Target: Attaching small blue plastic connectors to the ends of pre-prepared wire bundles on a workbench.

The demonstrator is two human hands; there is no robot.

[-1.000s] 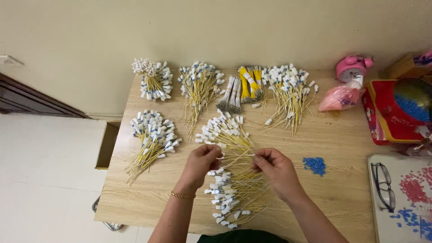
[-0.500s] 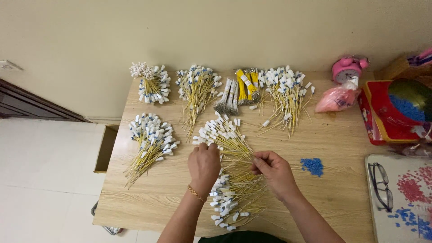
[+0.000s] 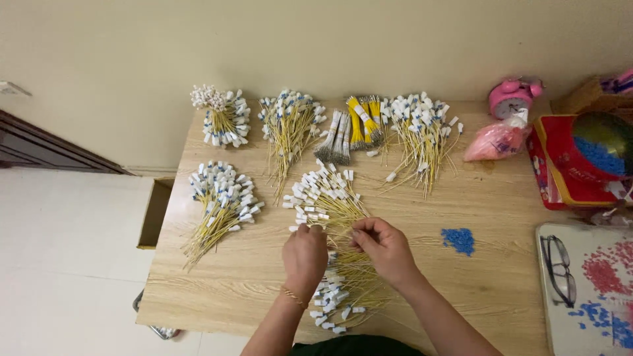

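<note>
Both hands meet over the middle of a wooden table (image 3: 501, 198). My left hand (image 3: 304, 254), with a thin bracelet at the wrist, pinches the white-tagged end of a thin yellow wire. My right hand (image 3: 384, 247) pinches the same wire a little to the right. Just beyond them lies a fanned pile of yellow wires with white and blue tags (image 3: 326, 194). A second, looser pile of tagged wires (image 3: 339, 300) lies under and behind my hands, near the table's front edge.
More tagged wire bundles lie at the left (image 3: 221, 198) and along the back (image 3: 221, 118), (image 3: 290, 125), (image 3: 419, 128), with grey and yellow bundles (image 3: 353, 128). A small heap of blue bits (image 3: 459, 239), a pink bag (image 3: 496, 140), a pink clock (image 3: 513, 97), a red box (image 3: 567, 178) and glasses (image 3: 559, 267) are on the right.
My left hand has shifted right and forward, closing in beside my right hand over the wires. The piles on the table have stayed put.
</note>
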